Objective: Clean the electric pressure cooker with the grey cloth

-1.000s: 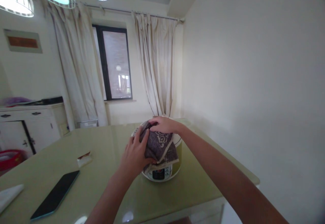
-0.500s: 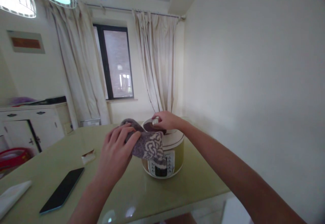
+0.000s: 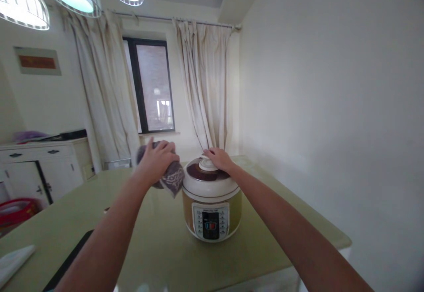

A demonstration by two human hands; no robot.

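Note:
A white-and-gold electric pressure cooker [image 3: 212,190] stands upright on the table, its control panel [image 3: 211,221] facing me. My right hand [image 3: 218,157] reaches over its top with the fingers closed round the far side of the white lid knob [image 3: 208,164]. Left of the cooker, my left hand [image 3: 159,159] grips a bunched grey patterned cloth [image 3: 172,177] above the table. A corner of the cloth hangs close to the cooker's side; whether they touch I cannot tell.
On the pale green table [image 3: 159,248] a dark phone [image 3: 69,261] lies partly behind my left forearm. A white flat object [image 3: 15,259] sits at the left edge. The wall [image 3: 331,106] rises at the right, and a white cabinet [image 3: 43,159] stands back left.
My left hand has carried the cloth left and up, away from the cooker's front, uncovering the panel. The right hand has shifted slightly right on the lid knob.

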